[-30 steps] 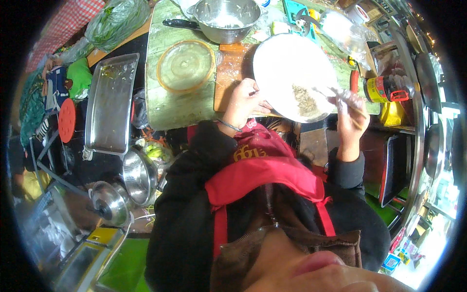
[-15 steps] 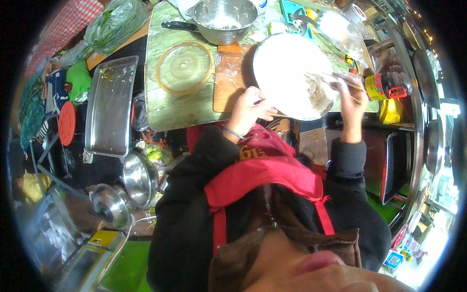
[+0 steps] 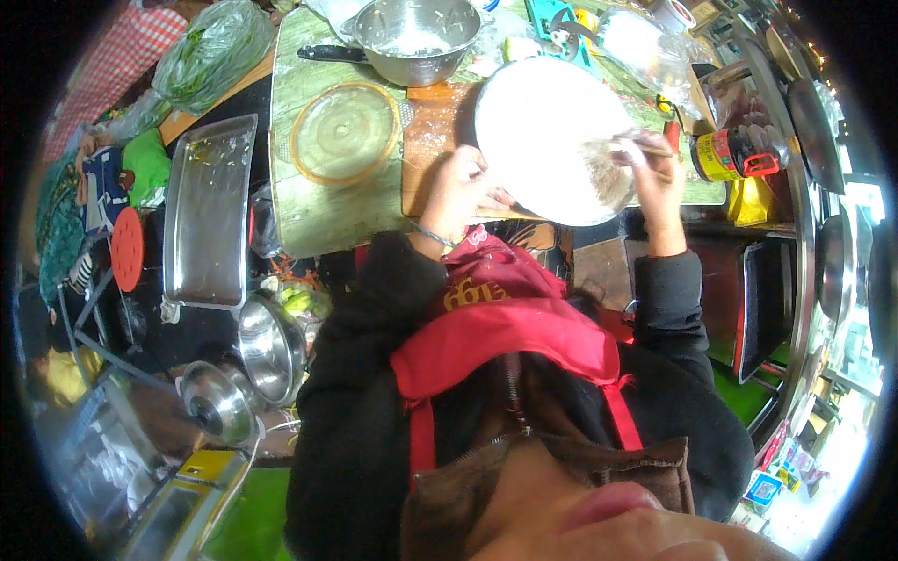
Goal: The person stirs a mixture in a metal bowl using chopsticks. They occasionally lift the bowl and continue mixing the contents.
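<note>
A large white bowl (image 3: 552, 131), washed out by glare, sits at the near edge of the table, partly over a wooden cutting board (image 3: 432, 140). Inside it, toward the right, lies a greyish-brown mixture (image 3: 608, 178) whose kind I cannot make out. My left hand (image 3: 465, 192) has its fingers curled at the bowl's near left rim. Over the right rim, my right hand (image 3: 658, 178) is closed on thin sticks that look like chopsticks, their tips toward the mixture. A round glass lid (image 3: 344, 134) rests left of the board.
Behind the board stands a steel pot (image 3: 416, 42) with a black handle. A red-capped jar (image 3: 730, 154) is beyond my right hand. Left of the table are a metal tray (image 3: 210, 210) and steel bowls (image 3: 271, 346). Bagged greens (image 3: 213, 56) lie at the far left.
The whole view has shifted slightly, moving the table things a little left. My right hand has moved slightly left over the bowl. My left hand stays by the rim.
</note>
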{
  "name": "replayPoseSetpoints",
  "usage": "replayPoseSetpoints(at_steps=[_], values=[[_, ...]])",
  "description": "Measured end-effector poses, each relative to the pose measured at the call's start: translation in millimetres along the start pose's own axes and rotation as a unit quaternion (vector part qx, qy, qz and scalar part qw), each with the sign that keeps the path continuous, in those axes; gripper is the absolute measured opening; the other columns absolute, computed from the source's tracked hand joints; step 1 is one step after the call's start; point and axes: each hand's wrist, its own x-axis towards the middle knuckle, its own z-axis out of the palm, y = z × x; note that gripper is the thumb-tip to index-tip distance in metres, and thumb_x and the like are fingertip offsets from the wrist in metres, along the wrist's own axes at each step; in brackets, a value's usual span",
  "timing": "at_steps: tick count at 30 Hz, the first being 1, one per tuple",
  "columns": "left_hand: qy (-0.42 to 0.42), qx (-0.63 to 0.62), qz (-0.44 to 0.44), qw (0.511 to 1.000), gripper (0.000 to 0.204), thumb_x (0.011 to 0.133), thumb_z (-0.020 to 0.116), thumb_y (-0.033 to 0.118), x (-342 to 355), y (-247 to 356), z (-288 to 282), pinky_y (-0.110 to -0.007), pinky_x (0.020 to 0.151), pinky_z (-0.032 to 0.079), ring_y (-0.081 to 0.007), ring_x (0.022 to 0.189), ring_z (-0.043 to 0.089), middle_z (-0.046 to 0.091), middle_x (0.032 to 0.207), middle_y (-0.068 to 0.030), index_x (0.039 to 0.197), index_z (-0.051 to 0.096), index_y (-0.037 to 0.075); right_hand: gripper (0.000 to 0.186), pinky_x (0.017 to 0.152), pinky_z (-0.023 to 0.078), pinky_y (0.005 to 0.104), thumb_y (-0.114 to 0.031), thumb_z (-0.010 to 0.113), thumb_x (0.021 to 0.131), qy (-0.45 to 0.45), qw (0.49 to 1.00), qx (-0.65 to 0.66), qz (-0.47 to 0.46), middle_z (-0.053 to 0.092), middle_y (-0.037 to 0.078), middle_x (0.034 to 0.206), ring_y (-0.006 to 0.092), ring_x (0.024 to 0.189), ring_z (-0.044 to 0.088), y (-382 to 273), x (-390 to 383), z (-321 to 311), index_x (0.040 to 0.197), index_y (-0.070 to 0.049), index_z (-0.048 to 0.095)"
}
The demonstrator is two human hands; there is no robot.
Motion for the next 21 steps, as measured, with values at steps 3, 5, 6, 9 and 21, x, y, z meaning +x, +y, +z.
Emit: replayPoseSetpoints(at_steps=[3, 5, 6, 9, 21], values=[[-0.09, 0.012, -0.051, 0.995, 0.009, 0.084, 0.045, 0.002, -21, -3, 2, -0.028, 0.054, 0.051, -0.0234, 0.069, 0.061, 0.054, 0.08, -0.0146, 0.09, 0.039, -0.001, 0.023, 0.07, 0.052, 0.0313, 0.005, 0.053, 0.079, 0.037, 0.998, 0.017, -0.042, 0.057, 0.013, 0.096, 0.0208, 0.086, 0.058, -18, -7, -15, 0.102, 0.004, 0.05], [-0.15, 0.101, -0.1, 0.978, 0.018, 0.085, 0.047, 0.01, -24, 0, -2, -0.028, 0.057, 0.051, -0.0217, 0.074, 0.061, 0.056, 0.083, -0.0157, 0.096, 0.041, -0.003, 0.02, 0.067, 0.053, 0.0322, 0.005, 0.053, 0.079, 0.028, 0.998, 0.002, -0.064, 0.056, 0.015, 0.097, 0.0233, 0.086, 0.059, -34, -23, -16, 0.099, 0.004, 0.051], [-0.117, 0.068, -0.095, 0.986, 0.021, 0.085, 0.049, 0.012, -21, 3, -6, -0.028, 0.057, 0.051, -0.0212, 0.073, 0.061, 0.056, 0.082, -0.0154, 0.097, 0.041, -0.003, 0.019, 0.065, 0.053, 0.0326, 0.006, 0.052, 0.079, 0.023, 0.998, 0.011, -0.065, 0.056, 0.015, 0.098, 0.0243, 0.086, 0.059, -39, -33, -11, 0.098, 0.004, 0.051], [-0.042, 0.009, -0.073, 0.996, 0.025, 0.083, 0.051, 0.014, -1, 11, -15, -0.028, 0.055, 0.051, -0.0208, 0.07, 0.06, 0.055, 0.079, -0.0149, 0.098, 0.04, -0.003, 0.015, 0.067, 0.053, 0.0324, 0.007, 0.052, 0.078, -0.029, 0.996, 0.068, -0.051, 0.057, 0.015, 0.094, 0.0237, 0.081, 0.059, -40, -50, 14, 0.092, 0.003, 0.053], [0.015, -0.031, 0.0, 0.999, 0.012, 0.084, 0.047, 0.005, -6, -2, -3, -0.03, 0.053, 0.052, -0.0226, 0.062, 0.06, 0.052, 0.073, -0.0131, 0.088, 0.037, 0.001, 0.018, 0.071, 0.051, 0.0301, 0.006, 0.054, 0.078, 0.055, 0.997, 0.029, -0.052, 0.059, 0.013, 0.094, 0.0197, 0.085, 0.058, -3, -13, 6, 0.096, 0.004, 0.053]])
